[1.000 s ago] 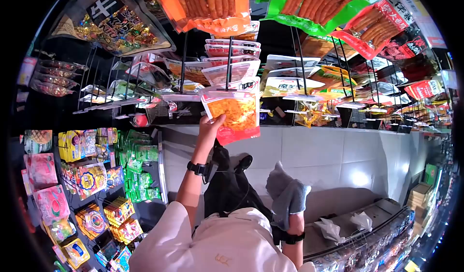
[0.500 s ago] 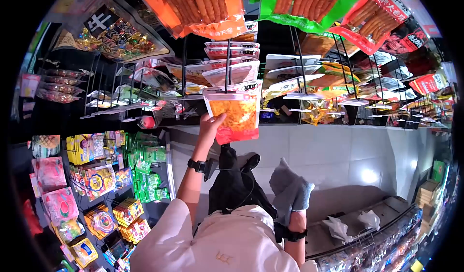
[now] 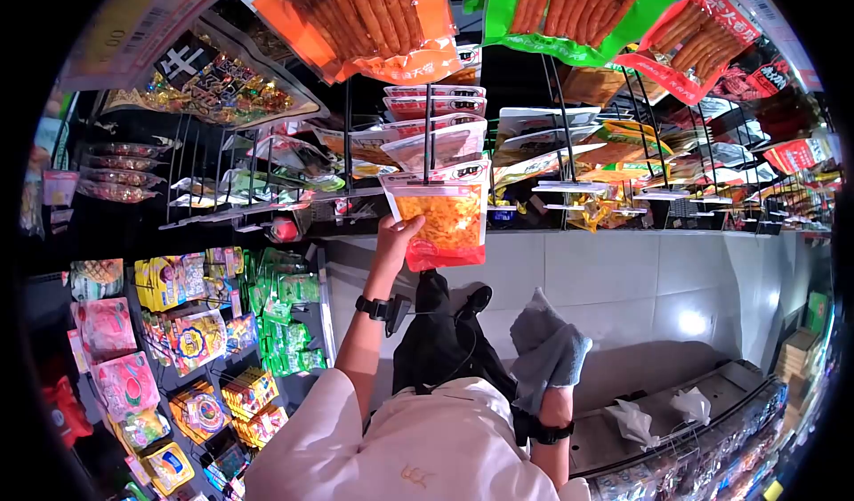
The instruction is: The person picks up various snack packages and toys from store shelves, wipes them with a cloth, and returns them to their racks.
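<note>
The left hand (image 3: 399, 237) pinches a flat orange-and-red plastic packet (image 3: 452, 225) at its side, by a black metal hook (image 3: 429, 136); gentle fingers should stop creases. Soft grey cloth (image 3: 539, 341) hides the right hand's fingers: can't tell.

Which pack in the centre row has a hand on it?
The front pack, orange-yellow with a red bottom: the left hand has its thumb on the front. No hand shows on the packs behind it.

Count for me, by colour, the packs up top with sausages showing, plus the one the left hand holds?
Orange sausage pack: 1
Green sausage pack: 1
Red sausage pack: 1
Red-bottomed pack in the left hand: 1
Total: 4
</note>
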`<state>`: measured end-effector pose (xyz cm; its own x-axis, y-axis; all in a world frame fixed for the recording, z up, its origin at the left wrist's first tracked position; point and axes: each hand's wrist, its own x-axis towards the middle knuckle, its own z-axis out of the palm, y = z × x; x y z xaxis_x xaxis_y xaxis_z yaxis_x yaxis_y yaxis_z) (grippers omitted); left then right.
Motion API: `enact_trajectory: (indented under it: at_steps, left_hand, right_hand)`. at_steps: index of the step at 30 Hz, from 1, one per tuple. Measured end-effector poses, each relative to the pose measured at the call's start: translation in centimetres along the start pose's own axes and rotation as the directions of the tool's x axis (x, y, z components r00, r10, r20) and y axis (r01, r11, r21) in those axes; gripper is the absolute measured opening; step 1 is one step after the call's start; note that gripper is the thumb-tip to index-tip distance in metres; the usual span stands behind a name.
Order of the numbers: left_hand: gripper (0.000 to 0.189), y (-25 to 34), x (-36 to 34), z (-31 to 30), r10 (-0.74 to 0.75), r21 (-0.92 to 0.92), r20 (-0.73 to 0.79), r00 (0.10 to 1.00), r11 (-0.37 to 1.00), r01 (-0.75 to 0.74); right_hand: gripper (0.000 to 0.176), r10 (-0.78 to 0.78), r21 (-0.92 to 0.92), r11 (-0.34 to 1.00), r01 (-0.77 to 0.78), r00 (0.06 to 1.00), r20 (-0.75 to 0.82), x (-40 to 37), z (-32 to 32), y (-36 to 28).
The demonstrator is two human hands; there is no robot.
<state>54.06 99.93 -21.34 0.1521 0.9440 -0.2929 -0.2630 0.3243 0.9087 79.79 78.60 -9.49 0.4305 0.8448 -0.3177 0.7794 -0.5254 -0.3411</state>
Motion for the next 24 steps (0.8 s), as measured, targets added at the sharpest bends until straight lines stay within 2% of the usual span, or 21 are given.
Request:
enact_trajectory:
  at_steps: [1, 5, 7, 15, 20, 22, 23, 24]
  left_hand:
    - [0.031, -0.1, 0.0, -0.1, -0.008, 0.015, 0.000, 1.000, 1.000, 0.008]
    - [0.033, 0.2, -0.2, -0.5, -0.040, 0.017, 0.018, 0.999, 0.999, 0.040]
    - [0.030, 0.3, -0.3, -0.5, -0.021, 0.014, 0.029, 0.999, 1.000, 0.020]
    - [0.031, 0.2, 0.4, -1.0, -0.024, 0.016, 0.066, 0.998, 1.000, 0.023]
    - [0.030, -0.3, 2.0, -2.2, -0.040, 0.042, 0.009, 0.999, 0.998, 0.039]
    - [0.027, 0.1, 2.3, -2.4, 0.005, 0.045, 0.020, 1.000, 0.999, -0.005]
    - [0.024, 0.2, 2.4, -2.4, 0.050, 0.048, 0.032, 0.998, 0.998, -0.051]
    - [0.031, 0.4, 2.5, -3.0, 0.012, 0.117, 0.099, 0.995, 0.993, -0.023]
  right_hand:
    - [0.019, 0.079, -0.018, 0.997, -0.078, 0.995, 0.061, 0.1, 0.4, 0.3]
    - [0.016, 0.044, -0.015, 0.999, -0.044, 0.999, 0.015, 0.1, -0.5, -0.7]
    - [0.017, 0.103, -0.035, 0.994, -0.102, 0.994, 0.043, 0.1, -0.5, -0.9]
    - [0.017, 0.080, -0.030, 0.996, -0.079, 0.995, 0.054, 0.2, -1.3, -2.7]
    - [0.017, 0.087, -0.095, 0.992, -0.081, 0.994, 0.063, -0.1, -0.5, -3.4]
    - [0.020, -0.011, -0.021, 1.000, 0.010, 0.996, -0.087, -0.2, -0.3, -3.8]
    - [0.020, -0.010, -0.023, 1.000, 0.008, 0.996, -0.089, -0.2, -0.2, -3.9]
    - [0.020, -0.007, -0.037, 0.999, 0.005, 0.997, -0.072, -0.2, -0.1, -3.9]
